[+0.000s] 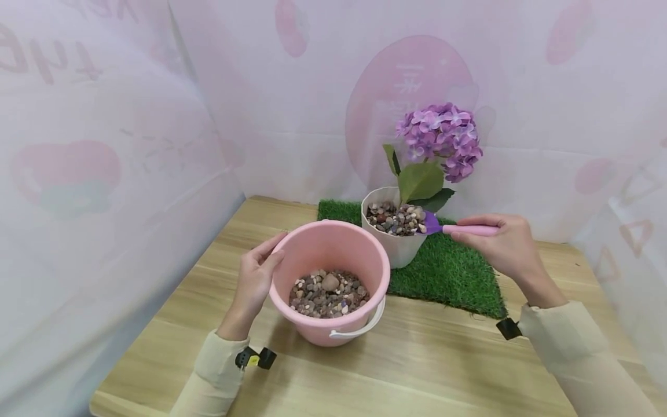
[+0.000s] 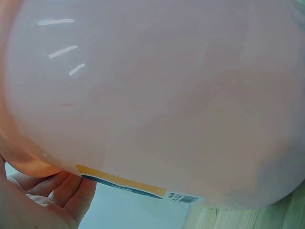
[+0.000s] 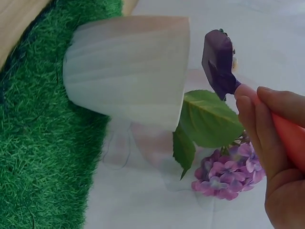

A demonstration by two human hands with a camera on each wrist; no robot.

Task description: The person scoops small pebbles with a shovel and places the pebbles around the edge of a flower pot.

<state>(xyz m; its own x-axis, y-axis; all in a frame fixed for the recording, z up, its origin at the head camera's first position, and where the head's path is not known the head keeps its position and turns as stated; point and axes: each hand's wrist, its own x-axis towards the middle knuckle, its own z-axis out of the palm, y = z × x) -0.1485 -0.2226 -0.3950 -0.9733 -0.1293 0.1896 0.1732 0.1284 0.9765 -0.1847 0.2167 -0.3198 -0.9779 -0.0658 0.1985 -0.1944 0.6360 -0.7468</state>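
My left hand (image 1: pixel 253 281) grips the left rim of a pink bucket (image 1: pixel 333 230), thumb over the edge and fingers against the outer wall. Pebbles (image 1: pixel 325 295) of mixed colours cover the bucket's bottom. In my right hand (image 1: pixel 502 246) is a small shovel with a pink handle (image 1: pixel 469 230) and a purple blade (image 3: pixel 218 57). The blade, carrying some pebbles, is held above the rim of a white flowerpot (image 3: pixel 128 71). More pebbles (image 1: pixel 391 219) fill the pot's top around the stem of a purple hydrangea (image 1: pixel 443 136) with green leaves.
The flowerpot stands on a strip of artificial grass (image 1: pixel 453 278) on a wooden table (image 1: pixel 417 353). White printed cloth (image 1: pixel 292 116) hangs behind and on both sides. The bucket's white handle (image 1: pixel 362 329) hangs down at its front right. A label (image 2: pixel 133 183) is on the bucket's outside.
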